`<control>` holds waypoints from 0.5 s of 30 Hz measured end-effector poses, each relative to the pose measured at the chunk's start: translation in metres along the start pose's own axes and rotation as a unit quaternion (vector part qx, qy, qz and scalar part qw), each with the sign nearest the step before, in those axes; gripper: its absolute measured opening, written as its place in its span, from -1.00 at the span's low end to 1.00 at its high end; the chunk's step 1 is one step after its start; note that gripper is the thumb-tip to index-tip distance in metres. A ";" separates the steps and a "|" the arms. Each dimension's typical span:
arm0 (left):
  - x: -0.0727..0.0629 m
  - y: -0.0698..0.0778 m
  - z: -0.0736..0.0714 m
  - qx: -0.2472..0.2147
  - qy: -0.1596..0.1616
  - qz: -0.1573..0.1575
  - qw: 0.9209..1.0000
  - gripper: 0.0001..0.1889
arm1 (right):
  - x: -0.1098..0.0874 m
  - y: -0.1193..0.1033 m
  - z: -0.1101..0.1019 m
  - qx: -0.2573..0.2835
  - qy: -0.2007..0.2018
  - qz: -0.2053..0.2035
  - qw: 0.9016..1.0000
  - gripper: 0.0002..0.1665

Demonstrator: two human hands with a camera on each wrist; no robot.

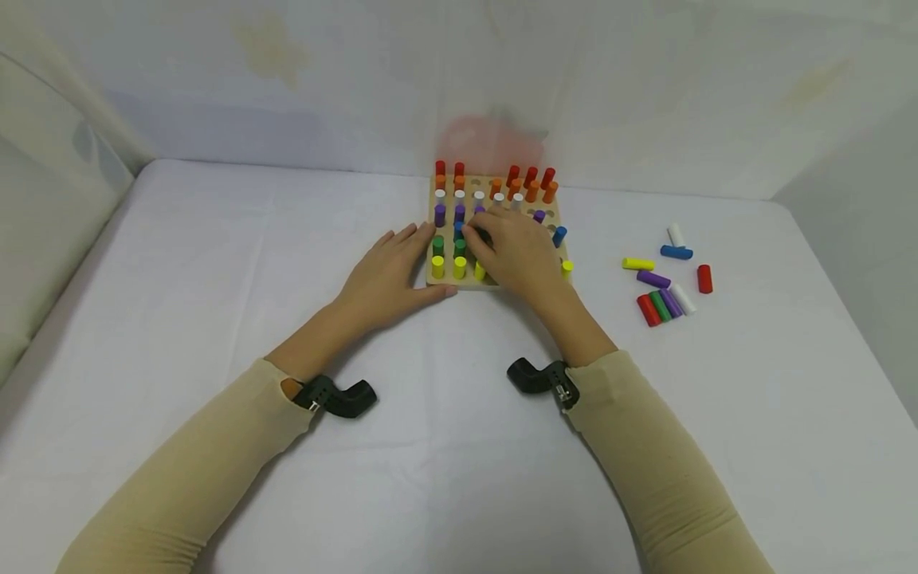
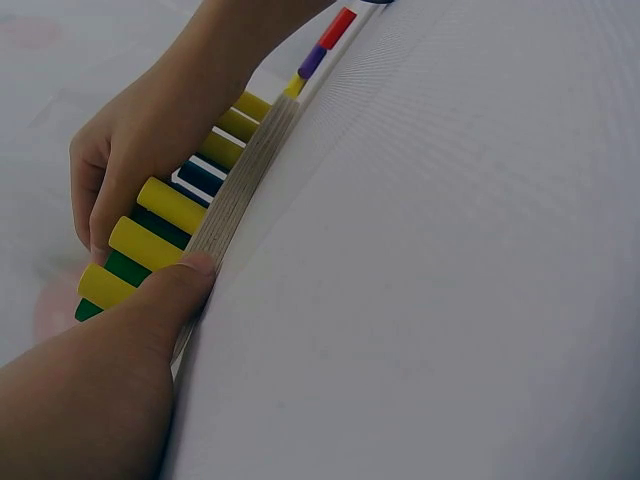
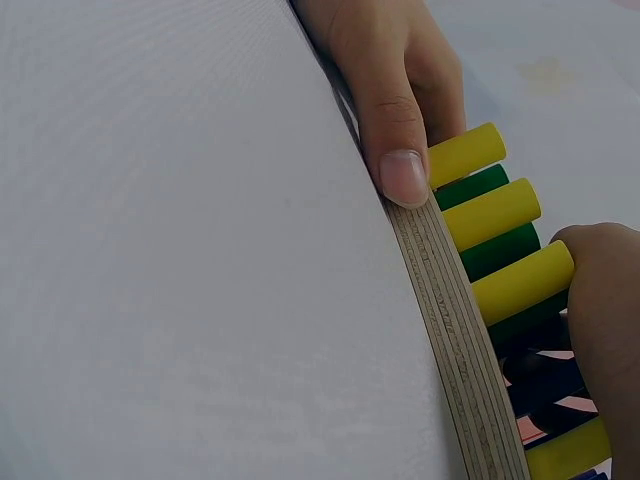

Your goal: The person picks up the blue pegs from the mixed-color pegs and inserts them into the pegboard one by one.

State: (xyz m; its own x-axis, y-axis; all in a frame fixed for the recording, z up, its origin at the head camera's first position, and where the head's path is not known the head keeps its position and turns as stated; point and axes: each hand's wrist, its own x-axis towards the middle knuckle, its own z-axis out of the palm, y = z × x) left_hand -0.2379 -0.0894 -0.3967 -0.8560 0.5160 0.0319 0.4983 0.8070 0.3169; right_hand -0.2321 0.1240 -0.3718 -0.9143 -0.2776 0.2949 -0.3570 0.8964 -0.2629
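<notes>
A wooden pegboard point(image 1: 466, 281) holds rows of coloured pegs, among them yellow pegs point(image 3: 508, 215) along the near edge and green pegs point(image 1: 438, 245) behind them. My left hand point(image 1: 383, 281) rests at its near left corner, fingers extended along the left side. In the right wrist view, the left thumb point(image 3: 392, 130) lies against the layered front edge. My right hand point(image 1: 518, 247) is over the middle of the board, its thumb and index finger at a blue peg point(image 1: 458, 229), which they appear to pinch. That hand covers several pegs and holes.
Loose pegs lie on the white-covered table point(image 1: 430, 478) right of the board: a blue peg point(image 1: 676, 253), a yellow peg point(image 1: 638, 264), a red peg point(image 1: 705, 279) and several more. A pale wall point(image 1: 323, 96) rises behind the board. Black wrist cameras point(image 1: 347, 399) project inward from both sleeves.
</notes>
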 end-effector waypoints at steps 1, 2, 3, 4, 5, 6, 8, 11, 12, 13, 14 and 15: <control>0.000 0.000 0.000 0.000 0.000 0.000 1.000 0.06 | 0.000 0.000 0.000 0.001 0.000 0.000 1.000 -0.61; 0.000 -0.001 0.001 0.000 0.001 0.001 1.000 0.06 | 0.000 0.000 0.000 0.002 -0.001 0.000 1.000 -0.61; 0.000 -0.001 0.002 0.000 0.002 0.001 1.000 0.06 | 0.000 0.000 0.001 0.002 -0.001 0.001 1.000 -0.61; 0.001 -0.002 0.002 0.000 0.002 0.002 1.000 0.06 | 0.000 0.000 0.001 0.002 -0.001 0.000 1.000 -0.61; 0.001 -0.002 0.003 0.000 0.003 0.002 1.000 0.06 | 0.000 0.000 0.001 0.002 -0.001 0.001 1.000 -0.61; 0.001 -0.002 0.003 0.000 0.004 0.003 1.000 0.06 | 0.000 0.000 0.001 0.001 -0.001 0.001 1.000 -0.61; 0.001 -0.003 0.003 0.001 0.006 0.003 1.000 0.06 | 0.000 0.000 0.001 0.000 -0.003 0.002 1.000 -0.61; 0.001 -0.003 0.004 0.000 0.008 0.003 1.000 0.06 | 0.000 0.000 0.001 -0.001 -0.004 0.003 1.000 -0.61; 0.001 -0.002 0.004 0.000 0.008 0.002 1.000 0.06 | 0.000 0.000 0.001 -0.001 -0.004 0.002 1.000 -0.61; 0.001 -0.002 0.004 0.000 0.008 0.002 1.000 0.06 | 0.000 0.000 0.001 -0.001 -0.003 0.002 1.000 -0.61; 0.001 -0.002 0.004 0.000 0.008 0.002 1.000 0.06 | 0.000 0.000 0.001 -0.001 -0.003 0.002 1.000 -0.61; 0.001 -0.002 0.004 0.000 0.008 0.002 1.000 0.06 | 0.000 0.001 0.001 0.000 -0.002 0.001 1.000 -0.61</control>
State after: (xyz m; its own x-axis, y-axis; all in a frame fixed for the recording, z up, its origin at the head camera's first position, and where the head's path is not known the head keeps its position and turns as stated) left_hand -0.2393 -0.0895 -0.4008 -0.8563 0.5143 0.0473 0.5011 0.8052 0.3170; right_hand -0.2325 0.1241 -0.3732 -0.9161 -0.2766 0.2904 -0.3543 0.8973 -0.2633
